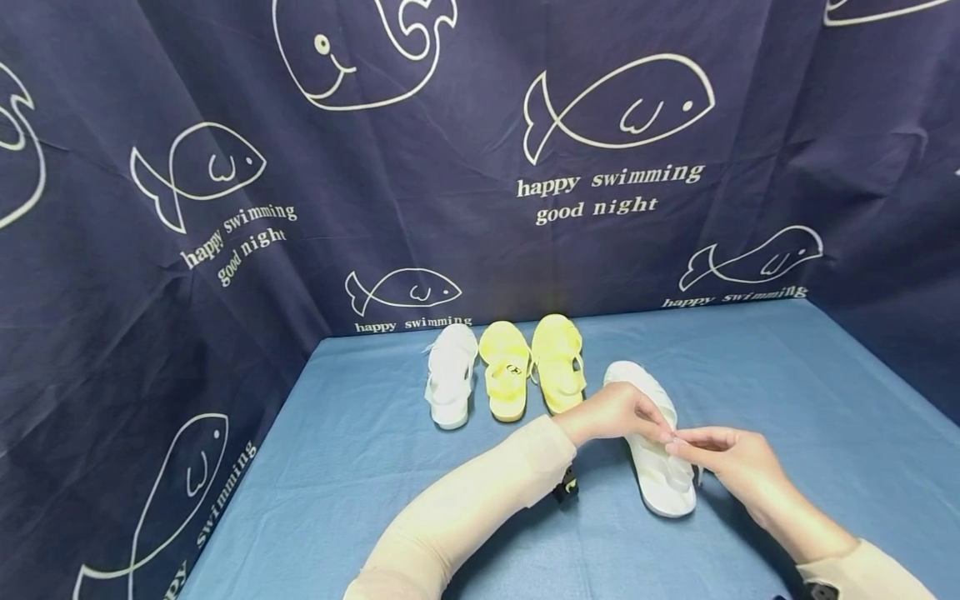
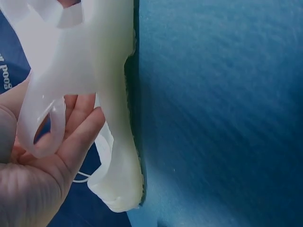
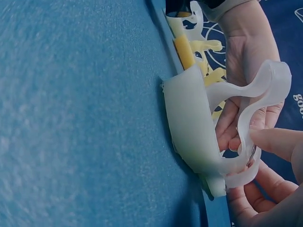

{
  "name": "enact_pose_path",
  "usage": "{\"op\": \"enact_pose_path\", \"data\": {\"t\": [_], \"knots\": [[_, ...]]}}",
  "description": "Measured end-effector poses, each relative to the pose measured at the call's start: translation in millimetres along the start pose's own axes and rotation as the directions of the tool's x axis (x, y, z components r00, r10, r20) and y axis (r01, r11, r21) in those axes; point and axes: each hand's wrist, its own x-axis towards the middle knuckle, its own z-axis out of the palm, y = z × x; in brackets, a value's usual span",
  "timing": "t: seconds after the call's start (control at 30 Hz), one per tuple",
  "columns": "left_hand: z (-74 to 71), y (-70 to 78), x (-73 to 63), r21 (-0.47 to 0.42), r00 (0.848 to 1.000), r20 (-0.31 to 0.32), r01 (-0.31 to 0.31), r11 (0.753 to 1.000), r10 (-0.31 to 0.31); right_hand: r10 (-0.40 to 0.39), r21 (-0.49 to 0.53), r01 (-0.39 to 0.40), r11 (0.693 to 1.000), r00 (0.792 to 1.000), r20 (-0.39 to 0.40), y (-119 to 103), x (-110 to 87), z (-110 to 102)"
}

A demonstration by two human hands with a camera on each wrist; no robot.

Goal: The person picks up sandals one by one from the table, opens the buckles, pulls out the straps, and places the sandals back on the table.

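Observation:
A white sandal (image 1: pixel 666 493) lies on the blue cloth, its sole flat and its straps standing up, with the heel end towards me. My left hand (image 1: pixel 621 410) reaches over it from the left and pinches the strap at the sandal's right side. From the right, my right hand (image 1: pixel 738 462) pinches the same strap, fingertips meeting the left ones. In the right wrist view a small metal buckle (image 3: pixel 252 154) shows on the strap (image 3: pixel 242 124), by the right fingers. The left wrist view shows the left hand (image 2: pixel 57 165) behind a looped strap (image 2: pixel 41 135); its fingertips are partly hidden.
Left of the white sandal, two yellow sandals (image 1: pixel 507 377) (image 1: pixel 557 358) and another white sandal (image 1: pixel 452 379) stand in a row near the back. A dark blue curtain (image 1: pixel 420 217) with fish drawings hangs behind and beside the blue-covered table (image 1: pixel 360 467).

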Motion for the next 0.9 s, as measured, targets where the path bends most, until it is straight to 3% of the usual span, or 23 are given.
{"op": "enact_pose_path", "data": {"t": [0.2,0.57,0.9], "knots": [[-1.8,0.5,0.8,-0.025,1.000,0.014,-0.024,0.999,0.024,0.019,-0.021,-0.019,1.000,1.000,-0.008,-0.5,-0.6,-2.9],[0.0,3.7,1.0,-0.080,1.000,-0.015,0.026,0.996,-0.028,0.064,-0.007,-0.064,0.998,0.998,-0.021,-0.4,-2.2,-3.1],[2.6,-5.8,-1.0,-0.164,0.997,-0.044,0.056,0.985,-0.064,0.096,0.039,-0.095,0.995,0.995,-0.009,-1.2,-3.3,1.3]]}}
